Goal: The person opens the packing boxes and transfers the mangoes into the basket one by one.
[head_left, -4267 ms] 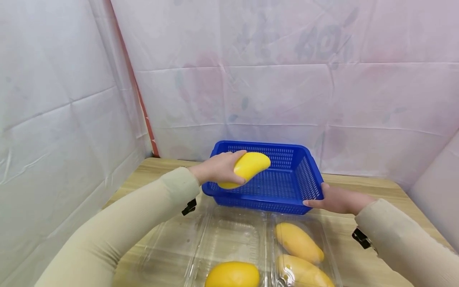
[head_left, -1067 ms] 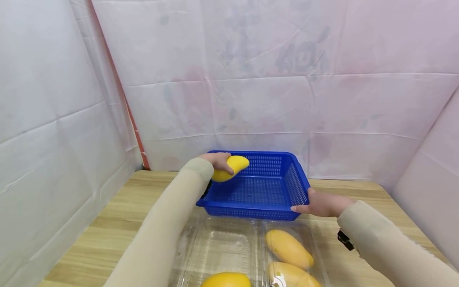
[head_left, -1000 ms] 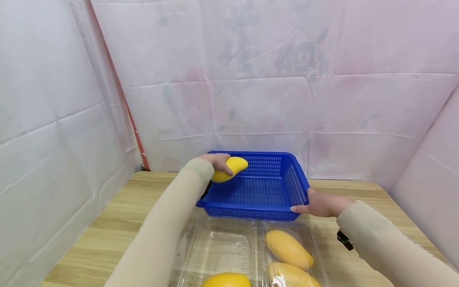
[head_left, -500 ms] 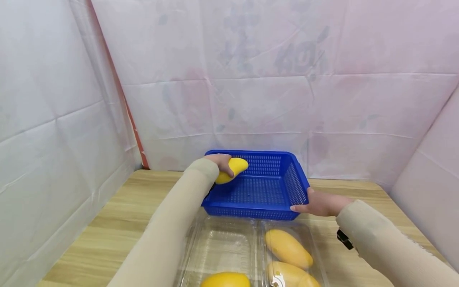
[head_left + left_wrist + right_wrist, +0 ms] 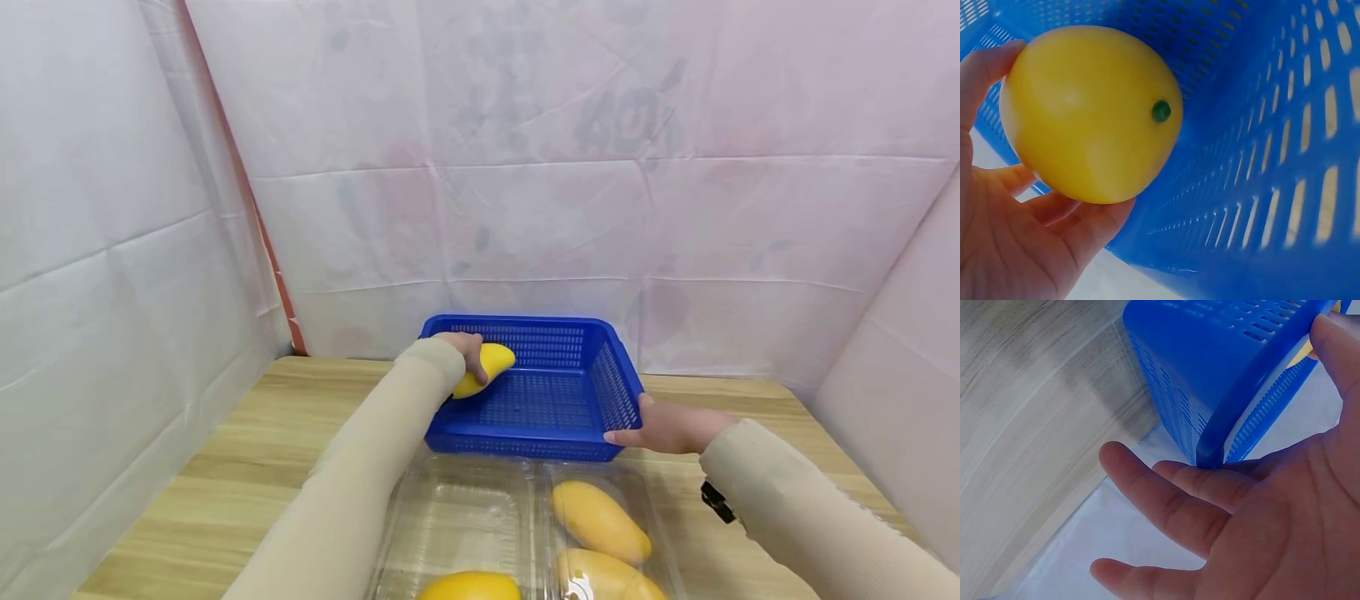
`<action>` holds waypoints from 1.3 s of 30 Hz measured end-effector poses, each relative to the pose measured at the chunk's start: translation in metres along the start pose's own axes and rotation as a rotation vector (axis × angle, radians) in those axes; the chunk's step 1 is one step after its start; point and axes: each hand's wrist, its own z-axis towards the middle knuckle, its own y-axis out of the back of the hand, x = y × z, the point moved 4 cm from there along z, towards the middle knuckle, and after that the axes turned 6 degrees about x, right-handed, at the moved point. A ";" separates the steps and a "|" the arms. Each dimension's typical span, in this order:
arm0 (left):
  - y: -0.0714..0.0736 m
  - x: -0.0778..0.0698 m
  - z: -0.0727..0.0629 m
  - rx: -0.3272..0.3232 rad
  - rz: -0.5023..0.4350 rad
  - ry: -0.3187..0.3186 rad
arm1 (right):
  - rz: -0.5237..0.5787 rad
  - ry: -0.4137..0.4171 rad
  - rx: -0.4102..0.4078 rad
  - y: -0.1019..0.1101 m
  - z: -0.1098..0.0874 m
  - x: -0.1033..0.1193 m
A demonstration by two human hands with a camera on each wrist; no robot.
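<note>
Between the thumb and curled fingers of our left hand (image 5: pixel 468 348) we hold a yellow mango (image 5: pixel 498 358) inside the blue basket (image 5: pixel 517 448); our right hand (image 5: pixel 670 425) touches its rim, fingers loosely spread; nearer us than those fingers, three mangoes (image 5: pixel 600 521) lie in clear packaging (image 5: pixel 472 510).

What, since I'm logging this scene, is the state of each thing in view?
Basket, upright
Left hand, gripping
Held mango, gripped, within the basket's walls
Right hand, touching the basket's corner
Left box, apparently open, one mango in it
Right box, apparently closed over two mangoes
</note>
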 end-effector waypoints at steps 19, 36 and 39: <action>-0.012 -0.004 -0.044 -0.054 -0.184 0.099 | 0.014 -0.022 0.004 -0.003 0.000 0.000; -0.013 0.002 -0.025 -0.045 -0.064 0.084 | -0.003 -0.003 0.000 0.000 0.002 0.006; -0.014 0.003 -0.026 -0.045 -0.112 0.098 | 0.006 0.002 -0.001 -0.001 0.002 0.006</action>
